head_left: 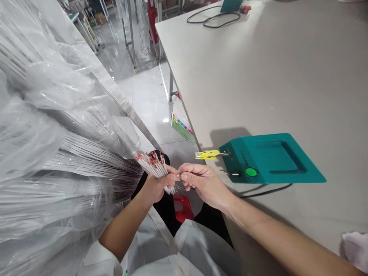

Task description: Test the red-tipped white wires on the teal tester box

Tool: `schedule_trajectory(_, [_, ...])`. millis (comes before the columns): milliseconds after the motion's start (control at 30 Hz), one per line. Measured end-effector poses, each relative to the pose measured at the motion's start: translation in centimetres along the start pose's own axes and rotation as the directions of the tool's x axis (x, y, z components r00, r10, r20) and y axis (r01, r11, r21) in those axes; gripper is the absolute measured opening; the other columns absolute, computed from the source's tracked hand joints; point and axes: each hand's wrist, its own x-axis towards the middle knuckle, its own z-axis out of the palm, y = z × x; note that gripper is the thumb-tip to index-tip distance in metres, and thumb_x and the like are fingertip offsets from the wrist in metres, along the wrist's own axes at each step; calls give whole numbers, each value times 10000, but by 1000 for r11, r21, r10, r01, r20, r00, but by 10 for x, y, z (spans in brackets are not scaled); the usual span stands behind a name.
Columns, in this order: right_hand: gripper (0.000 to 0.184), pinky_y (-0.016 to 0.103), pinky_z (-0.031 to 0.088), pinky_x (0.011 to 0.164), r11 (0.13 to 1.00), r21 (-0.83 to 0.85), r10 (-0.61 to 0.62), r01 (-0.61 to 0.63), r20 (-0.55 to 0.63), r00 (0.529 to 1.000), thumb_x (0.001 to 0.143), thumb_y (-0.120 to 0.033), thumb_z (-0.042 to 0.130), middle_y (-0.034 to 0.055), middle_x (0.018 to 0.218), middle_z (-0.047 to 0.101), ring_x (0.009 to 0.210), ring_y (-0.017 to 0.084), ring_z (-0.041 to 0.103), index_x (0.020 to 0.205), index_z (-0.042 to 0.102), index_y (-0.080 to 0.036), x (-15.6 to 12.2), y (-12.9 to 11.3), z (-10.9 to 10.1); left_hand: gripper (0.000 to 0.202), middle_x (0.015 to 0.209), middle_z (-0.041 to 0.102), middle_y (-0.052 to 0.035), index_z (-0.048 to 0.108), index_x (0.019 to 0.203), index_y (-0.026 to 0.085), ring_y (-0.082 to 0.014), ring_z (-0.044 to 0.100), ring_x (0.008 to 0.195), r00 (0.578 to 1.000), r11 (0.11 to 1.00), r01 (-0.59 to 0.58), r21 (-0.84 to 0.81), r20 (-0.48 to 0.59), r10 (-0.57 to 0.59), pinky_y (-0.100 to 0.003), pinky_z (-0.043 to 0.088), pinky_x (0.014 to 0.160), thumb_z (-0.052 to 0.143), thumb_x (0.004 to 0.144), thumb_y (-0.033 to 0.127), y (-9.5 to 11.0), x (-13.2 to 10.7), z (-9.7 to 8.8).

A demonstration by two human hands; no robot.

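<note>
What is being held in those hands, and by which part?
The left hand grips a bundle of white wires below its reddish tips. The right hand meets the left at the fingertips; anything pinched there is unclear.

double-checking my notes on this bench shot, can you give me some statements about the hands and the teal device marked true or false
1. The left hand holds a bundle of white strands. True.
2. The bundle's upper tips are blue. False: they are reddish.
3. The right hand meets the left near the thumb tips. True.
4. The teal device is on the table. True.
5. Its round button is yellow. False: it is green.
</note>
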Motion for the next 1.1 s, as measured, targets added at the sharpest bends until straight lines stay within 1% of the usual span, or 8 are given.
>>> schedule_trajectory(100, [175, 185, 390, 439, 999, 32, -3, 4, -36, 999, 644, -346, 730, -10, 610, 594, 485, 53, 465, 671, 683, -180, 0, 1, 1, 285, 466, 430, 47, 561, 660, 158, -84, 388, 469, 1000, 997, 4, -75, -10, -4, -254, 296, 518, 651, 676, 428, -4, 1, 5])
schedule_trajectory(200, [154, 202, 405, 457, 994, -50, -102, 98, -82, 991, 656, -337, 723, -14, 621, 581, 479, 53, 467, 666, 688, -187, -1, -3, 1, 287, 447, 413, 55, 544, 639, 159, -76, 367, 453, 999, 990, -1, -142, -31, -3, -253, 273, 512, 664, 662, 418, -6, 2, 11])
schedule_trajectory(367, [171, 242, 445, 506, 941, -236, -257, 242, -35, 966, 723, -345, 664, 15, 668, 584, 539, 88, 506, 665, 689, -187, -4, -10, -1, 324, 453, 418, 49, 534, 621, 154, -75, 352, 452, 999, 997, 15, -79, -37, -18, -257, 254, 510, 663, 656, 449, -6, 2, 12])
schedule_trajectory(600, [241, 220, 402, 470, 982, -117, -142, 145, 33, 989, 749, -410, 625, 17, 665, 580, 564, 92, 480, 700, 687, -183, -2, -2, -3, 345, 480, 425, 39, 513, 630, 166, -95, 384, 486, 998, 995, 51, -81, -25, -53, -267, 300, 528, 658, 650, 479, -9, -1, 6])
schedule_trajectory(833, [224, 227, 410, 513, 897, -361, -281, 254, -25, 959, 785, -331, 574, 0, 608, 571, 543, 87, 464, 642, 638, -171, -5, -9, 0, 315, 512, 448, 44, 547, 635, 158, -60, 348, 437, 999, 983, 24, -180, -38, -32, -245, 254, 481, 707, 621, 429, -1, 3, 10])
schedule_trajectory(967, [202, 230, 441, 501, 922, -338, -233, 187, -102, 967, 785, -356, 558, -13, 626, 565, 523, 89, 496, 822, 635, -174, -7, -13, -1, 289, 602, 514, 26, 549, 633, 140, -34, 343, 429, 998, 976, 9, -217, -52, -21, -235, 257, 475, 705, 642, 384, 2, 4, 10])
schedule_trajectory(1033, [239, 240, 467, 528, 921, -311, -272, 237, -73, 960, 770, -347, 582, 8, 726, 601, 583, 102, 547, 939, 623, -183, -6, -13, -1, 262, 574, 502, 33, 561, 656, 141, -40, 361, 434, 999, 976, 4, -217, -40, -13, -233, 255, 478, 695, 662, 367, 1, 4, 9])
schedule_trajectory(1100, [192, 253, 485, 579, 876, -345, -362, 337, -10, 932, 763, -309, 606, 25, 788, 620, 651, 116, 580, 910, 635, -190, -5, -14, -2, 231, 516, 469, 43, 575, 680, 143, -53, 379, 447, 1000, 983, -4, -184, -26, -1, -232, 255, 487, 673, 694, 352, -1, 2, 9])
